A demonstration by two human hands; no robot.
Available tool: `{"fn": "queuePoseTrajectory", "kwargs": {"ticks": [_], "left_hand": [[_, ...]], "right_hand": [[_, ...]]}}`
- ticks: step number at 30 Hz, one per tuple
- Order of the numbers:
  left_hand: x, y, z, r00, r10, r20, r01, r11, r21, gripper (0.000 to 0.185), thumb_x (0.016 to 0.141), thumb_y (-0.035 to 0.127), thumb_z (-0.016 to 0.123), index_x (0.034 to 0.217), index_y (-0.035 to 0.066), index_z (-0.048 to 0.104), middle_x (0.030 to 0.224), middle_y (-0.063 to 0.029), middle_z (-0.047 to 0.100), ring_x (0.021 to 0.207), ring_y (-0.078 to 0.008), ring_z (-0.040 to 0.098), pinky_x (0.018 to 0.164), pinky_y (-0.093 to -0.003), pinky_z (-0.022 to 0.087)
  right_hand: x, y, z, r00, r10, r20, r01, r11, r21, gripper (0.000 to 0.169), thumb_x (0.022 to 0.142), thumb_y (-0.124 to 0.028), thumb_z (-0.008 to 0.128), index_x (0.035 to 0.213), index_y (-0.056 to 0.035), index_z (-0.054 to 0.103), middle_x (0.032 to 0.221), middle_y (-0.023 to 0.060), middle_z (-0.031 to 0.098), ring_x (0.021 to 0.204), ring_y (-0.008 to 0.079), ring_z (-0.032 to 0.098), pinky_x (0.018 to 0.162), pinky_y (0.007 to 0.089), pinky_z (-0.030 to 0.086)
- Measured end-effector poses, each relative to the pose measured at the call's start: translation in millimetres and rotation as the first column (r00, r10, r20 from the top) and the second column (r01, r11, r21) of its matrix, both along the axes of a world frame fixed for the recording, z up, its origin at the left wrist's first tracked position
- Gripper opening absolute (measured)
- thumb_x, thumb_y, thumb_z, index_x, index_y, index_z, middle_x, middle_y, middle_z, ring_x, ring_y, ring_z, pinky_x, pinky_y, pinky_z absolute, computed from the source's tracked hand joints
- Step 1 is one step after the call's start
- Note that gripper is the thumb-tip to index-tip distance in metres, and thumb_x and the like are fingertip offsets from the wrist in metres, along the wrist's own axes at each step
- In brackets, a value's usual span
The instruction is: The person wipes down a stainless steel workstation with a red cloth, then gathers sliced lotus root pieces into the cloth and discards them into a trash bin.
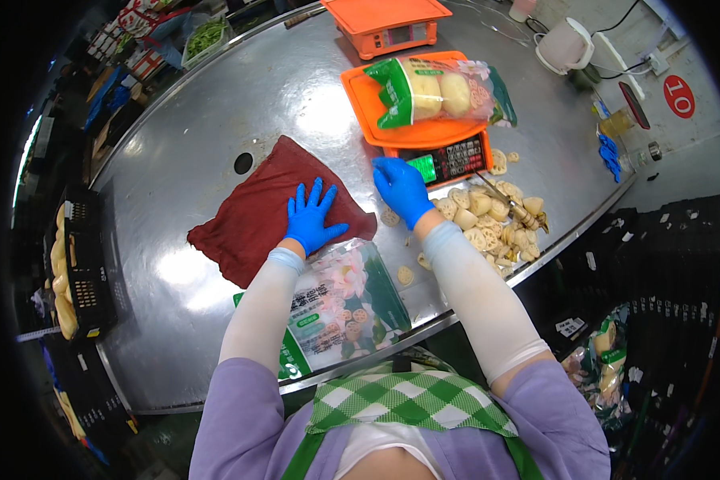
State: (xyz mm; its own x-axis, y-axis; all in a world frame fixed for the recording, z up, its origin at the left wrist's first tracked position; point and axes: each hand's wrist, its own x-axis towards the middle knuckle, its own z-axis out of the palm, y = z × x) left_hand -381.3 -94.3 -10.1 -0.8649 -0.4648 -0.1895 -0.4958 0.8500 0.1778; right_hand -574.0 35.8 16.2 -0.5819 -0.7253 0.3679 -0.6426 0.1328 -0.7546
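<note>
My left hand (312, 219), in a blue glove, lies flat with spread fingers on a dark red cloth (246, 219). Below it a printed plastic bag (351, 318) rests flat at the table's near edge, partly under my forearm. My right hand (405, 192), also gloved in blue, hovers beside the green display of an orange digital scale (360, 114). Its fingers are loosely bent; whatever may be within them is hidden. On the scale's pan sits a clear-windowed bag of pale lotus root (441, 96). Cut lotus root pieces (483, 219) are heaped right of that hand, with a knife (510, 201) across them.
Behind stands a second orange scale (390, 21). A white kettle (564, 45) and a crumpled blue glove (609, 157) are at the right wall. A black crate (87, 282) of lotus roots adjoins the metal table (150, 342) at left. Filled bags (606, 360) lie lower right.
</note>
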Motion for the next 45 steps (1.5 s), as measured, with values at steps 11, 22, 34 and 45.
{"fn": "queuePoseTrajectory", "kwargs": {"ticks": [11,22,34,45], "left_hand": [[-30.6,46.8,27.2,0.982,0.175,0.071,-0.180,0.981,0.071,0.087,0.075,0.065,0.057,0.146,0.025,0.025,0.154,-0.0104,0.011,0.136,-0.0472,0.012,0.106,-0.0632,0.016],[-73.5,140.9,28.1,0.881,0.163,-0.443,-0.036,0.959,0.283,0.033,0.080,0.041,0.062,0.085,0.008,0.066,0.084,-0.0175,0.064,0.076,-0.0347,0.062,0.067,-0.0425,0.050],[-119.0,192.1,17.5,0.932,0.341,0.120,-0.360,0.903,0.234,0.031,0.072,0.035,0.067,0.080,0.005,0.068,0.081,-0.0171,0.066,0.076,-0.0327,0.065,0.068,-0.0414,0.051],[-112.2,193.3,25.2,0.881,0.470,0.057,-0.469,0.849,0.241,0.022,0.071,0.027,0.063,0.080,0.007,0.068,0.082,-0.0162,0.067,0.077,-0.0337,0.065,0.069,-0.0411,0.052]], "right_hand": [[-65.8,173.9,9.0,0.936,-0.351,-0.035,0.347,0.933,-0.093,0.028,0.080,-0.006,0.065,0.109,-0.0041,0.062,0.119,0.0160,0.057,0.108,0.0287,0.056,0.093,0.0368,0.044],[-175.8,297.7,-11.3,0.892,-0.431,-0.139,0.448,0.884,0.132,0.026,0.082,-0.012,0.064,0.107,-0.0054,0.061,0.106,0.0148,0.063,0.099,0.0313,0.060,0.085,0.0380,0.047],[-212.7,314.9,-50.6,0.676,-0.143,0.723,0.217,0.976,-0.010,0.017,0.093,-0.016,0.056,0.105,-0.0045,0.056,0.084,0.0004,0.057,0.070,0.0069,0.052,0.061,0.0204,0.043],[-300.8,321.3,-25.4,0.795,-0.490,-0.357,0.561,0.818,0.129,0.039,0.084,-0.019,0.065,0.119,-0.0051,0.055,0.127,0.0166,0.051,0.116,0.0316,0.049,0.099,0.0409,0.039]]}}
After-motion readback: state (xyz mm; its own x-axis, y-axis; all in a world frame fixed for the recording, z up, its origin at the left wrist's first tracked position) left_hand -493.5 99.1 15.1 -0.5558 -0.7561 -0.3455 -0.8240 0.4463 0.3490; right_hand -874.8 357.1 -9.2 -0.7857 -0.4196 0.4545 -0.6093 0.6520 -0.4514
